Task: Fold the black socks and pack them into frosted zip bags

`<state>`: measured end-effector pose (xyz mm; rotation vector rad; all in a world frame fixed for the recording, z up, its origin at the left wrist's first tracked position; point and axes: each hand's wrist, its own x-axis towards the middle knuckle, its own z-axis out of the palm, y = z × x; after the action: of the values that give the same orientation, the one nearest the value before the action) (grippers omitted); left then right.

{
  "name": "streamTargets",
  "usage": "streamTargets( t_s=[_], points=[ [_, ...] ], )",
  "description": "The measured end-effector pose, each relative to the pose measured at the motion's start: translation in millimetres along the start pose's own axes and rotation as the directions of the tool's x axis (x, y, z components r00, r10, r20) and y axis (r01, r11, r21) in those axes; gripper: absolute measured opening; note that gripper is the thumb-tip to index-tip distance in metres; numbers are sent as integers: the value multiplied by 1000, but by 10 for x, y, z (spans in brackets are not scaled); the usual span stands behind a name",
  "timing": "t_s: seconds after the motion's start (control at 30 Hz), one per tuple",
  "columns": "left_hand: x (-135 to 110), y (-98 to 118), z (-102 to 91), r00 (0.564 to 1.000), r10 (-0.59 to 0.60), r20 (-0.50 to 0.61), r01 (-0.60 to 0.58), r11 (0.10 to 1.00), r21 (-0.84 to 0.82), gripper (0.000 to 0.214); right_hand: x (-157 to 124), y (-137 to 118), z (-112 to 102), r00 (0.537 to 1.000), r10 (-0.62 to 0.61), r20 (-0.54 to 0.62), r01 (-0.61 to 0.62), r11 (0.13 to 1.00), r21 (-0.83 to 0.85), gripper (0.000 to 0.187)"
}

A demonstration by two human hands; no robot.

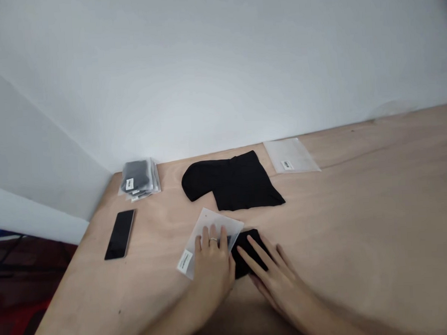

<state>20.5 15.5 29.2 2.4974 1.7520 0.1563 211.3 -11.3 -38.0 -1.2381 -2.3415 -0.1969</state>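
My left hand (212,264) lies flat, fingers stretched, on a frosted plastic bag (207,227) with a white label at its near corner. A folded black cloth (246,246) sticks out of the bag's right end. My right hand (276,274) rests open on that cloth, fingers pointing toward the bag. A ring shows on a finger of my left hand. Farther back lies a larger black garment (234,183) spread flat on the wooden table (361,220).
A stack of packed frosted bags (138,179) sits at the table's back left corner. A black phone (119,234) lies near the left edge. An empty frosted bag (291,155) lies by the wall behind the black garment. A white wall runs along the back.
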Motion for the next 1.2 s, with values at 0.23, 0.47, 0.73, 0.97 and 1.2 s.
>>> streamTargets(
  t_s=[0.23, 0.47, 0.73, 0.97, 1.2],
  points=[
    [135, -1, 139, 995, 53, 79, -54, 999, 3, 52, -5, 16, 114, 977, -214, -19, 215, 972, 98, 52],
    [54, -97, 31, 979, 192, 65, -182, 974, -135, 55, 339, 161, 140, 948, -306, -91, 315, 943, 106, 35],
    [88, -121, 0, 989, 129, 65, -115, 976, -186, 53, 85, -112, -209, 980, -197, -12, 198, 976, 96, 55],
    [98, -165, -18, 963, 246, 110, -232, 964, -129, 55, -30, -107, -77, 924, -266, 274, 196, 946, 256, 105],
    [114, -187, -51, 935, 328, 133, -318, 944, -89, 52, 413, 43, 151, 917, -216, 336, 66, 911, 406, 72]
  ],
)
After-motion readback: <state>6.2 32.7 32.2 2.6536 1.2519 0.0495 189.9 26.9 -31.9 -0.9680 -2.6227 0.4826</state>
